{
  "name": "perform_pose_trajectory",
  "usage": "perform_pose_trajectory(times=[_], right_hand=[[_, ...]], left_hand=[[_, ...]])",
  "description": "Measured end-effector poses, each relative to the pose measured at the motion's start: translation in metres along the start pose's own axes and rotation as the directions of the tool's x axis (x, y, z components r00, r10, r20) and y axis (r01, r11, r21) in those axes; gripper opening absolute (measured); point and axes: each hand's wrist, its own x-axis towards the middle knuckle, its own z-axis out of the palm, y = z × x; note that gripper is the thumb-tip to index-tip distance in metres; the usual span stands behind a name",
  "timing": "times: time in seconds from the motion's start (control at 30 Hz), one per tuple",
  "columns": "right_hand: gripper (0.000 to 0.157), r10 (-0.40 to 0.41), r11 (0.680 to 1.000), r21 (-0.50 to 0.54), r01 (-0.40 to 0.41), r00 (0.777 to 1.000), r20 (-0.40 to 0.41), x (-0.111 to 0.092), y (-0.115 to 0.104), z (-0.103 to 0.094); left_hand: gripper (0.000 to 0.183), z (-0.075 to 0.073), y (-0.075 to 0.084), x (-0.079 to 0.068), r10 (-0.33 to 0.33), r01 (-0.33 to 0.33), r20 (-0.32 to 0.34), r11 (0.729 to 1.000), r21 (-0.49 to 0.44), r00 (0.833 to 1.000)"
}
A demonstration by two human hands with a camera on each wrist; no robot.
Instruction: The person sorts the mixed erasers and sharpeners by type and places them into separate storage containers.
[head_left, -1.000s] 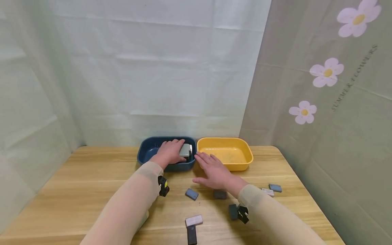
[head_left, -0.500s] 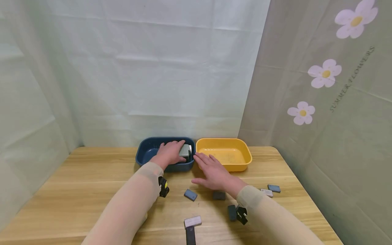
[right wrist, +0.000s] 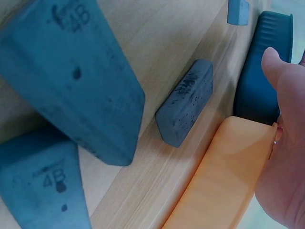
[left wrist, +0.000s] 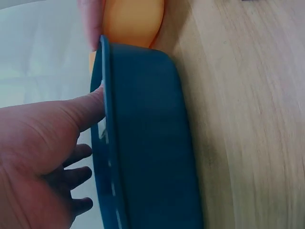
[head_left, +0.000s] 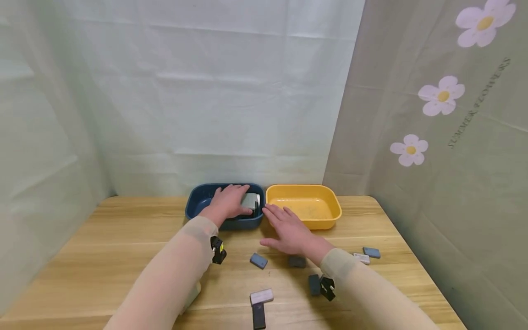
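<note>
My left hand (head_left: pixel 226 203) reaches over the dark blue bin (head_left: pixel 243 224), its fingers spread and its thumb dipping past the near rim. Beside that thumb and fingers, at the bin's right end, lies a grey-green, box-like object (head_left: pixel 250 200), partly covered by the hand. In the left wrist view the fingers hang apart, with no grip visible. My right hand (head_left: pixel 288 233) holds its fingers straight at the near left corner of the yellow bin (head_left: pixel 321 224). Whether they touch the rim cannot be told. Below it lies a dark eraser (head_left: pixel 297 261).
Several erasers are scattered in front: a blue eraser (head_left: pixel 258 261), a pale eraser (head_left: pixel 261 297), a black block (head_left: pixel 258 316) and a dark eraser (head_left: pixel 314 284) near the right wrist. A white eraser (head_left: pixel 361 258) and a blue-grey eraser (head_left: pixel 371 252) lie to the right. Curtains stand behind.
My left hand has lifted slightly, its wrist shifting a little left, while the grey-green object stays in the blue bin. The right hand holds its place. The head view tilts slightly.
</note>
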Motion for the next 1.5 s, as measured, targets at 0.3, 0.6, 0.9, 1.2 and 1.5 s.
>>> perform_pose_trajectory(times=[0.3, 0.6, 0.9, 1.2, 1.5], right_hand=[[0.095, -0.005, 1.0, 0.016, 0.005, 1.0, -0.01, -0.005, 0.001, -0.001], [0.095, -0.007, 1.0, 0.008, 0.007, 1.0, -0.01, -0.009, 0.003, -0.001], [0.095, -0.013, 1.0, 0.015, 0.013, 1.0, -0.012, -0.011, 0.005, 0.001], [0.094, -0.013, 1.0, 0.009, 0.014, 1.0, -0.014, -0.013, 0.003, 0.004], [0.097, -0.01, 1.0, 0.003, 0.01, 1.0, 0.004, -0.014, 0.001, 0.001]], left_hand=[[0.089, -0.015, 0.003, -0.017, 0.014, -0.013, -0.014, 0.998, 0.058, 1.0], [0.088, -0.027, 0.007, -0.037, 0.023, -0.02, -0.02, 0.994, 0.108, 1.0], [0.09, -0.031, 0.009, -0.055, 0.031, -0.028, -0.019, 0.989, 0.142, 0.999], [0.09, -0.029, 0.007, -0.077, 0.035, -0.034, -0.003, 0.987, 0.155, 0.999], [0.089, -0.029, 0.005, -0.097, 0.033, -0.028, -0.027, 0.982, 0.186, 0.999]])
